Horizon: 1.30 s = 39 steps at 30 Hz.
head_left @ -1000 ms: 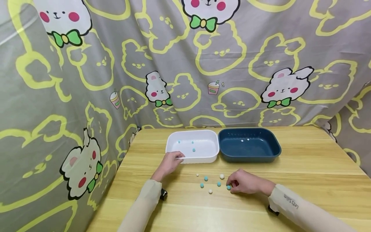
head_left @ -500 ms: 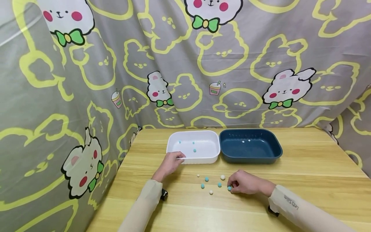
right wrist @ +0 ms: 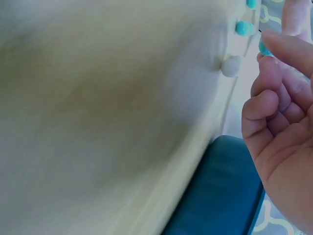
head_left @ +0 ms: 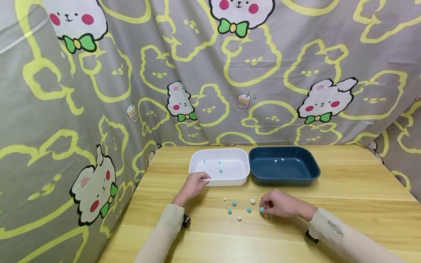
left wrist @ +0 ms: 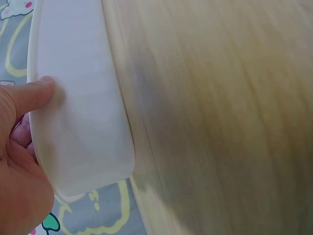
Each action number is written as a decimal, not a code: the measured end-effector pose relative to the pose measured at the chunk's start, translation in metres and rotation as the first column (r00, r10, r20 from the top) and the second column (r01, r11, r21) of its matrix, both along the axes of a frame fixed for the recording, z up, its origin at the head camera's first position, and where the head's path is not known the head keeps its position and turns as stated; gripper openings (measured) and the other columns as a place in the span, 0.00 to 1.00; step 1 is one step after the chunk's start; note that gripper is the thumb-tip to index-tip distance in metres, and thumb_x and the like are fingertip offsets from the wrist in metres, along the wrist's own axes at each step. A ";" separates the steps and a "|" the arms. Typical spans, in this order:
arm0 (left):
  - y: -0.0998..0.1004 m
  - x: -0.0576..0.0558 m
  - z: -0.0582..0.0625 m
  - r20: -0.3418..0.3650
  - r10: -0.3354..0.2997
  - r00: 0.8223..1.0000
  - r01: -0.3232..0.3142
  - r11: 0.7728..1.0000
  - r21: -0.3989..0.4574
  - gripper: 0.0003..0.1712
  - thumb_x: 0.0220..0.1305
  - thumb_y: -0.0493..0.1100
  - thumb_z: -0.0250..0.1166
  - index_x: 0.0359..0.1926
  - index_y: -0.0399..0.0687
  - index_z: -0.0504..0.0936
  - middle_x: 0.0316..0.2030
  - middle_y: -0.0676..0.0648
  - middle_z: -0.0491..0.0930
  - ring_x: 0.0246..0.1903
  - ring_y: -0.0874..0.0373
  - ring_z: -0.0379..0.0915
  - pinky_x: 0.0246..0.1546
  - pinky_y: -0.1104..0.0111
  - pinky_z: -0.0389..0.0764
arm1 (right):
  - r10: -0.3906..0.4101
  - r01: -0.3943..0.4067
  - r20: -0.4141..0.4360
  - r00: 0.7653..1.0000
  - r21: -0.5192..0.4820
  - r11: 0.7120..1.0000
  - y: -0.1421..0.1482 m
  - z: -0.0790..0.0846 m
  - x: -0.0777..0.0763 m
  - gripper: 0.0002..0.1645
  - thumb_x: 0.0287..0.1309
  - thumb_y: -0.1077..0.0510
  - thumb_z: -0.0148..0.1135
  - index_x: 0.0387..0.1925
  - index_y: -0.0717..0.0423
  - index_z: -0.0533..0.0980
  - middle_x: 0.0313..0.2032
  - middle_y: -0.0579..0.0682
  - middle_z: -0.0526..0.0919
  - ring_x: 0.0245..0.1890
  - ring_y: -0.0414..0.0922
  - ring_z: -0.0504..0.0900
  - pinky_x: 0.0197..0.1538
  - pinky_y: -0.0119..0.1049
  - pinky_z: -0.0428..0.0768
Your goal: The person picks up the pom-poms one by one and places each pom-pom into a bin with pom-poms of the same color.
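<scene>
My left hand (head_left: pixel 193 185) grips the near rim of the white plastic tray (head_left: pixel 231 181) at its left part. In the left wrist view its thumb lies along the outer wall of the tray (left wrist: pixel 90 122), with the other fingers behind the rim. Between thumb and fingertip, my right hand (head_left: pixel 282 204) pinches a small turquoise ball (head_left: pixel 261 209), which the right wrist view shows partly covered by the fingers. Left of that hand, several loose balls lie on the table, among them a white ball (head_left: pixel 252 201) and a turquoise ball (head_left: pixel 249 209).
A dark blue tray (head_left: pixel 284 180) stands against the white one's right side, with two small white balls (head_left: pixel 275 160) in it. Inside the white tray are three turquoise balls (head_left: pixel 220 171). A patterned curtain (head_left: pixel 210 120) hangs behind and left of the wooden table (head_left: pixel 348 204).
My right hand has risen slightly and shifted a little right and away from me, carrying the pinched turquoise ball. The left hand keeps its grip on the white tray.
</scene>
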<state>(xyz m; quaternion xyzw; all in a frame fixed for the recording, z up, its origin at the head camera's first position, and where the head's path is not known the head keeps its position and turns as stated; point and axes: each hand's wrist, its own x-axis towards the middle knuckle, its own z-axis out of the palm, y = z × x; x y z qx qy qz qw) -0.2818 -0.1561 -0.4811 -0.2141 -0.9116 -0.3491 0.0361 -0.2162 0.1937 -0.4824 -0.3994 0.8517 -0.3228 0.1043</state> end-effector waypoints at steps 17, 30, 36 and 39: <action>0.001 -0.002 0.000 -0.002 -0.004 1.000 0.004 1.000 -0.013 0.04 0.58 0.33 0.66 0.33 0.46 0.84 0.32 0.52 0.84 0.37 0.58 0.79 0.41 0.66 0.78 | -0.074 0.067 -0.080 0.994 -0.093 0.993 -0.001 0.024 -0.021 0.05 0.55 0.63 0.64 0.31 0.49 0.79 0.21 0.35 0.74 0.22 0.32 0.70 0.28 0.28 0.74; 0.000 -0.002 -0.001 0.001 -0.010 1.000 0.010 1.000 -0.011 0.04 0.59 0.34 0.65 0.33 0.47 0.84 0.32 0.52 0.84 0.36 0.59 0.79 0.41 0.67 0.78 | -0.245 0.249 0.053 0.968 -0.081 0.965 -0.012 0.040 -0.053 0.04 0.57 0.59 0.65 0.35 0.54 0.80 0.26 0.41 0.80 0.27 0.39 0.76 0.31 0.32 0.76; -0.001 -0.002 -0.001 0.011 -0.005 1.000 0.005 1.000 -0.003 0.04 0.59 0.34 0.65 0.33 0.47 0.84 0.33 0.50 0.84 0.36 0.60 0.78 0.40 0.67 0.78 | -0.265 0.271 0.086 0.961 -0.081 0.959 -0.019 0.048 -0.066 0.06 0.56 0.60 0.66 0.36 0.57 0.80 0.26 0.42 0.80 0.25 0.41 0.75 0.30 0.33 0.76; -0.001 -0.002 -0.002 0.014 -0.004 1.000 0.004 1.000 -0.004 0.05 0.59 0.34 0.65 0.33 0.47 0.84 0.33 0.50 0.84 0.36 0.60 0.78 0.40 0.67 0.78 | -0.273 0.284 0.112 0.955 -0.090 0.955 -0.023 0.052 -0.072 0.06 0.56 0.61 0.66 0.36 0.58 0.80 0.26 0.44 0.80 0.25 0.43 0.76 0.29 0.35 0.77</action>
